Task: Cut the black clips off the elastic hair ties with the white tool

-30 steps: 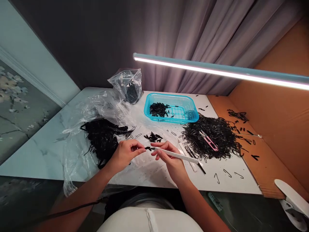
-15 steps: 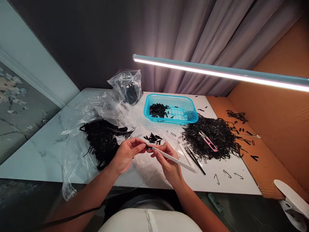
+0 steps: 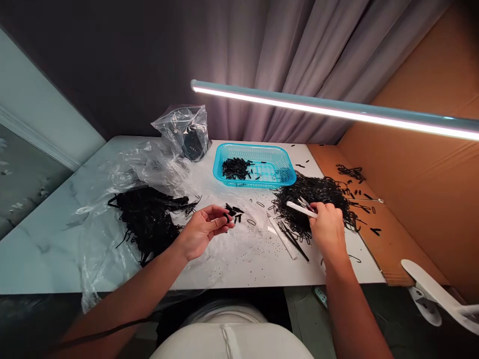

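My left hand (image 3: 207, 230) pinches a small black piece (image 3: 226, 218) between thumb and fingers, over the table's middle. Several short black pieces (image 3: 234, 209) lie just beyond its fingertips. Over on the right, my right hand (image 3: 328, 227) is closed around a long white stick-like tool (image 3: 299, 208), whose end points left. Its fingers are also at the thread snips (image 3: 304, 201) lying on a heap of black wire loops (image 3: 295, 192). The pink handles of the snips are hidden by that hand, so I cannot tell whether they are gripped.
A blue basket (image 3: 254, 183) with black pieces stands at the back. Left are a tangled black bundle (image 3: 149, 219), loose plastic film (image 3: 101, 249) and a clear bag (image 3: 183, 124). A white pointed tool (image 3: 282, 237) and black tweezers (image 3: 297, 244) lie centre-right. A lamp tube (image 3: 299, 104) hangs above.
My right hand has left my left hand and moved right to the snips on the heap, carrying the white stick-like tool. The left hand keeps its pinch. The view has shifted slightly right.
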Demonstrator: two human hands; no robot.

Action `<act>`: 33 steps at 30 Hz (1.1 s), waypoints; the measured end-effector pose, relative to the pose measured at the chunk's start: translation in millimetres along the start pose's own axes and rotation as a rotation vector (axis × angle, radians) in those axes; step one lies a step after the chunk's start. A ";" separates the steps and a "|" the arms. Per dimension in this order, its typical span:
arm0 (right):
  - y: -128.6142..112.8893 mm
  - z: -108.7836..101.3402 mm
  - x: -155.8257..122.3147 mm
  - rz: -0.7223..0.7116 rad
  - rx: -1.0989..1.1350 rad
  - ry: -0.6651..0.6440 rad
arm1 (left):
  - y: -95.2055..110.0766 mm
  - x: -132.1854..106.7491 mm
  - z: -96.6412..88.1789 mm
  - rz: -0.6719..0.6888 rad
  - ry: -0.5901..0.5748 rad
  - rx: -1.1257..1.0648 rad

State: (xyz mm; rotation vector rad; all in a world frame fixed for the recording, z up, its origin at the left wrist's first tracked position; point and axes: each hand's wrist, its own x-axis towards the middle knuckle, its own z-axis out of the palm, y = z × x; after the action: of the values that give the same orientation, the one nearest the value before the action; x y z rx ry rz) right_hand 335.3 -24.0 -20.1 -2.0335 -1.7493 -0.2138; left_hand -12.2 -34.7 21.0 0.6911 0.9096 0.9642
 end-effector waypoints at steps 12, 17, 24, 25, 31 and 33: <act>25.5 3.9 8.8 0.173 0.299 -0.258 | -12.3 11.3 31.8 -0.005 -0.051 -0.125; 28.4 -2.9 2.1 0.195 0.521 -0.169 | -8.7 12.2 39.1 0.058 -0.065 -0.095; -14.3 -31.0 -14.2 0.121 1.047 0.279 | -7.1 13.0 44.9 0.088 -0.066 -0.091; -25.5 -33.3 -18.9 0.095 1.112 0.257 | -7.5 13.0 46.0 0.088 -0.062 -0.093; -88.5 -38.8 -58.1 -0.045 1.163 -0.167 | -11.1 13.5 56.8 0.152 -0.031 -0.065; -101.5 -43.1 -65.9 -0.129 1.134 -0.243 | -11.8 13.2 60.7 0.201 -0.030 -0.048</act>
State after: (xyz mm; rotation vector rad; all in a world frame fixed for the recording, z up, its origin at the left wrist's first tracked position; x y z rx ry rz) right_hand 232.2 -91.8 15.4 -1.1243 -1.5474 0.8341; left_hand 49.5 -33.7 34.9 0.7644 0.7989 1.1471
